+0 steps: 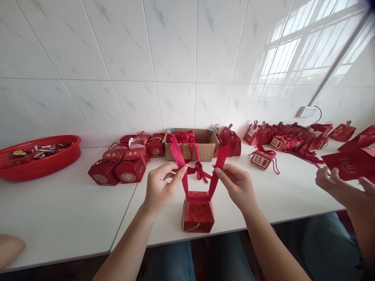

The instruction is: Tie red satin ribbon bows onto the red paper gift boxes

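A small red gift box [199,216] with a cord handle stands upright near the table's front edge, between my two hands. A wide red ribbon [184,186] runs through its top, and both ends rise from it in a V. My left hand [164,183] pinches the left end between thumb and fingers. With thumb and fingers too, my right hand [236,183] grips the right end. Just behind the box lies a tied red bow [200,171], partly framed by the raised ribbon.
A cardboard box [191,151] of red ribbons stands by the wall. Finished-looking red boxes [130,168] and a red tub [77,150] are at left. More red boxes [262,158] sit at right, where another person's hand [341,189] holds red card [348,162]. An elbow shows lower left.
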A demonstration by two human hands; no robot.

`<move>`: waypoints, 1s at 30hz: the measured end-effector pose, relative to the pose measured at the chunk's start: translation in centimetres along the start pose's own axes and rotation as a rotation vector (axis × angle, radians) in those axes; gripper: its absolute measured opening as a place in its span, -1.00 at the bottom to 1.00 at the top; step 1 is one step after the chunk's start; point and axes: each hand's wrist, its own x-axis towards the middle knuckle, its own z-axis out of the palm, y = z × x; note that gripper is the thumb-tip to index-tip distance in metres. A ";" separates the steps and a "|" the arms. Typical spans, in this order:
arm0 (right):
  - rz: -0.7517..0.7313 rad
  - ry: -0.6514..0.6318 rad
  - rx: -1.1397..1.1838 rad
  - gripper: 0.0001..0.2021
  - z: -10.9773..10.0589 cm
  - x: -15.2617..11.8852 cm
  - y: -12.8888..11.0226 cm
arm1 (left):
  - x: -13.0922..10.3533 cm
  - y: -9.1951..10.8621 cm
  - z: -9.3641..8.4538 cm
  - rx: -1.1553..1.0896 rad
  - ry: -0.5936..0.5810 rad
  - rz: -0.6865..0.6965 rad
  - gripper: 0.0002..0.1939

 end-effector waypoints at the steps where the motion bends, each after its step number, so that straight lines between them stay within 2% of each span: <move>1: 0.001 -0.005 0.005 -0.84 0.0 0.1 -0.1 | 0.1 0.1 0.2 -0.024 -0.017 -0.002 -0.86; 5: 0.020 0.001 0.045 -0.82 0.0 0.5 -0.7 | 0.3 0.2 0.5 -0.070 -0.070 -0.016 -0.83; 15: 0.053 0.010 0.097 -0.76 0.2 0.9 -0.9 | 0.7 0.8 1.1 -0.225 -0.083 -0.099 -0.79; 21: 0.088 0.024 0.125 -0.79 0.2 0.8 -0.8 | 0.7 0.9 1.2 -0.214 -0.108 -0.079 -0.79; 30: 0.048 0.046 0.088 -0.78 -0.1 1.1 -0.6 | 0.4 0.3 1.1 -0.201 -0.108 -0.067 -0.81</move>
